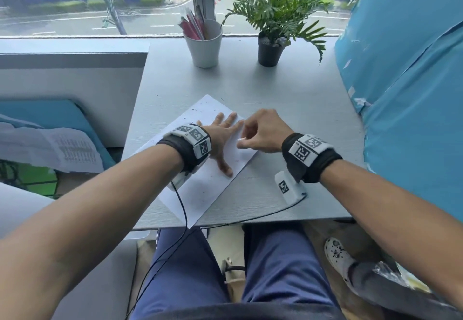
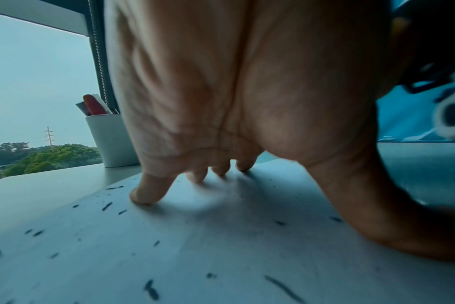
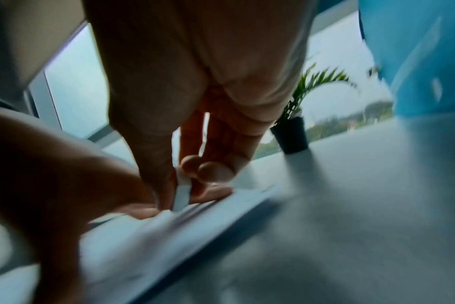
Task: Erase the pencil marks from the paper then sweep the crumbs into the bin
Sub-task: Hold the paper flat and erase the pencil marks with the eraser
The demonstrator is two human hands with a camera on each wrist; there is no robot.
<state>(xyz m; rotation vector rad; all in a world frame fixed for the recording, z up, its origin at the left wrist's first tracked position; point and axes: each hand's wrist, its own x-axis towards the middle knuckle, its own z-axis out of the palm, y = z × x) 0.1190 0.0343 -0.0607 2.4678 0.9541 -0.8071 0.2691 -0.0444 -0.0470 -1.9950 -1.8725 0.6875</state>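
Head view: the sheet of paper [image 1: 213, 182] lies slantwise at the table's [image 1: 288, 99] near centre; the left hand [image 1: 223, 139] presses flat on it, fingers spread; at its 3 o'clock the right hand [image 1: 263, 134] pinches a white eraser [image 1: 241, 139] onto the sheet; pen cup [image 1: 205, 44] at 12, potted plant [image 1: 273, 31] at 1. Left wrist view: fingertips [image 2: 143, 195] touch the paper; dark crumbs [image 2: 151, 288] scattered. Right wrist view: blurred; thumb and fingers grip the eraser.

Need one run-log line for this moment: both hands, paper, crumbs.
left hand: flat, pressing paper | right hand: pinching white eraser on paper | crumbs: dark, scattered on paper | bin: not visible
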